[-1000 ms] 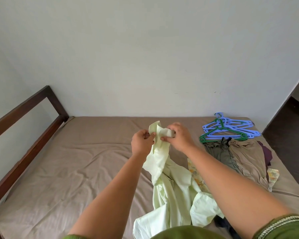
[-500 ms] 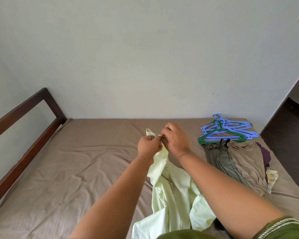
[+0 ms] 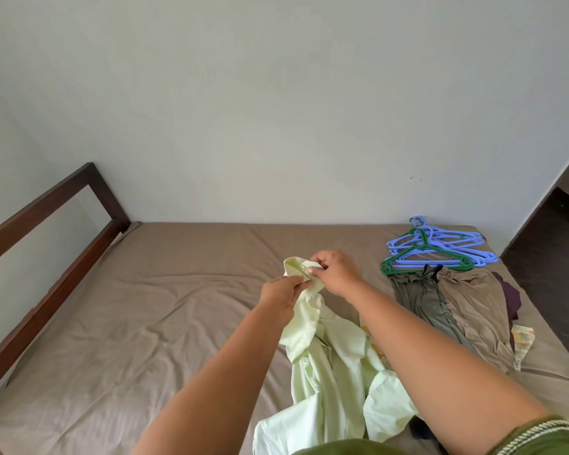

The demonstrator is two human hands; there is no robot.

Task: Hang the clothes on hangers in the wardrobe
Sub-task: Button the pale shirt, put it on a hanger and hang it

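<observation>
Both hands grip a pale green shirt (image 3: 326, 362) at its upper end, just right of the frame's centre. The left hand (image 3: 281, 292) is closed around the fabric from below; the right hand (image 3: 337, 272) pinches a folded edge of it between thumb and fingers, and a small button shows there. The shirt's lower part trails down toward the bottom edge, where it is cut off behind a green sleeve (image 3: 539, 438) and the right forearm. A dark item (image 3: 421, 430) peeks out beneath that forearm, too hidden to identify.

At the right, an olive garment (image 3: 421, 300) and a tan garment (image 3: 473, 310) lie side by side on the bed (image 3: 145, 307), with a purple cloth (image 3: 509, 297) partly covered at their far side and a patterned scrap (image 3: 523, 343) below it. Above them, at the upper right of the mattress, blue hangers (image 3: 447, 247) are stacked with a green hanger (image 3: 424, 254) on top.

The left half of the brown sheet lies open up to the dark wooden frame (image 3: 46, 257). The mattress meets the wall behind, and dark floor (image 3: 546, 257) shows at the right edge.
</observation>
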